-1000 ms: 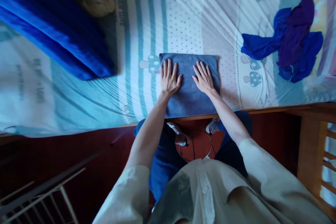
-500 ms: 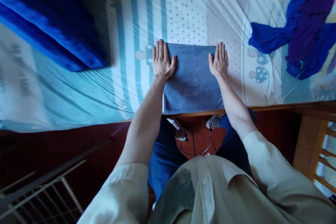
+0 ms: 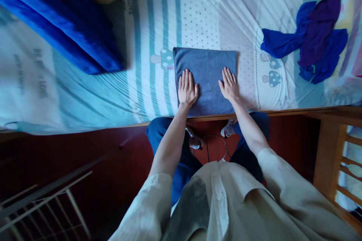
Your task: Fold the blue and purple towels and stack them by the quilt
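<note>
While both palms lie flat on a folded gray-blue cloth (image 3: 209,79), the fingers are extended and grip nothing: those of the left hand (image 3: 187,90) lie close together with the thumb held out, and those of the right hand (image 3: 229,86) fan slightly. The cloth sits directly under both hands, on the near side of a bed (image 3: 198,15), its near side along the wooden bed edge and its far side beyond the fingertips. Half a second ago the hands were farther forward, pressed over the two side edges, with the left one covering the far left corner. Now they have come back toward the person and in from the sides, so both far corners show past the fingers, and a bare strip of cloth runs between the two thumbs. That suggests the pressing has passed from the edges to the face of the cloth, whose outline looks nearly square and whose surface looks fairly smooth, though whether the layers beneath are even cannot be told. Well to the left of the left fingers lies a long, bright blue folded fabric (image 3: 70,34); well to the right of the right fingers, a loose heap of blue and purple clothing (image 3: 319,37) rests on the same bed. Neither is touched. Below the wrists, on the floor, one shoe (image 3: 195,139) shows.
</note>
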Available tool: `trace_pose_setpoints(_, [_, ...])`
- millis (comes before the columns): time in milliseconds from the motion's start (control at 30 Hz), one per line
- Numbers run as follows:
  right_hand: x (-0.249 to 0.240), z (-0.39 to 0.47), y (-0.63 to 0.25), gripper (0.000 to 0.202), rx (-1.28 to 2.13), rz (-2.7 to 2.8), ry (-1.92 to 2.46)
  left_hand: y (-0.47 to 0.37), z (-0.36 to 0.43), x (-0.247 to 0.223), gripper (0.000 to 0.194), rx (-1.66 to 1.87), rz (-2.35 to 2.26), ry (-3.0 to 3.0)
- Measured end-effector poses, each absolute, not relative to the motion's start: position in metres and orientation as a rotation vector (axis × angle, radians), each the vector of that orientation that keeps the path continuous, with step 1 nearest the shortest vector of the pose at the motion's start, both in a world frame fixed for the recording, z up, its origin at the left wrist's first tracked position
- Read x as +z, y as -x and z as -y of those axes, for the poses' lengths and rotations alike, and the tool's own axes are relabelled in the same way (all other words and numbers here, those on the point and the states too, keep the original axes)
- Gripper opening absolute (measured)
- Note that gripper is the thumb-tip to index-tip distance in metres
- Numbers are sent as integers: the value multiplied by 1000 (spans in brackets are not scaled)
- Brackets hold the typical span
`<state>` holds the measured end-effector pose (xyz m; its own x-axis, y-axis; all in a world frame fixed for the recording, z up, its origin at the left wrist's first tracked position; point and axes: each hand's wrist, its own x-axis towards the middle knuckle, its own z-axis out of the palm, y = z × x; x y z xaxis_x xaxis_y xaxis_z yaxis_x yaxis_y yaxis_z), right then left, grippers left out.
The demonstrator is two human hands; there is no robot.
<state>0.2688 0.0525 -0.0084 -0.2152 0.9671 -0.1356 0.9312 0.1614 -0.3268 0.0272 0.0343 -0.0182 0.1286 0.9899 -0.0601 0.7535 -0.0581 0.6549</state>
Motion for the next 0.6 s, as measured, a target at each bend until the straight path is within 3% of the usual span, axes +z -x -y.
trace_pose_setpoints(167, [-1, -43, -295, 64, 521, 2259, 1979, -32, -21, -14, 74, 569, -1764, -1810])
trace_pose_setpoints(367, [9, 4, -234, 63, 536, 2243, 1980, -77, 15, -5, 71, 505, -1585, -1916])
trace_pose_setpoints(600, [14, 41, -246, 64, 596, 2277, 1999, -24, 62, -5, 69, 552, -1801, -1851])
